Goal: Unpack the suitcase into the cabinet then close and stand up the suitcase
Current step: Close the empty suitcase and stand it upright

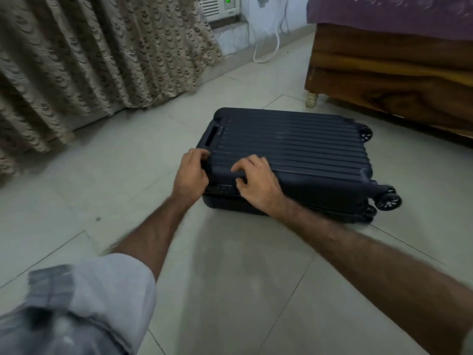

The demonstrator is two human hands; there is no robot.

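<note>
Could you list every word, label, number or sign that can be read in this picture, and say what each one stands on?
None can be read.
Green display on the white wall unit: lit, but too small and blurred to read.
Combination lock on the side of the suitcase: dials visible between the hands, digits illegible.
Ribbed shell of the suitcase: no brand mark can be made out.

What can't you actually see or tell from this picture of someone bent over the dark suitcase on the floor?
All from the head view:
- Inside of the suitcase: its lid is down, so contents are hidden.
- Lock: dark and partly hidden between the left hand and the right hand; digits unreadable.
- Cabinet: out of frame.
- Bed: cut off by the right and top edges.
- Wall unit's green display: too small to read.
</note>
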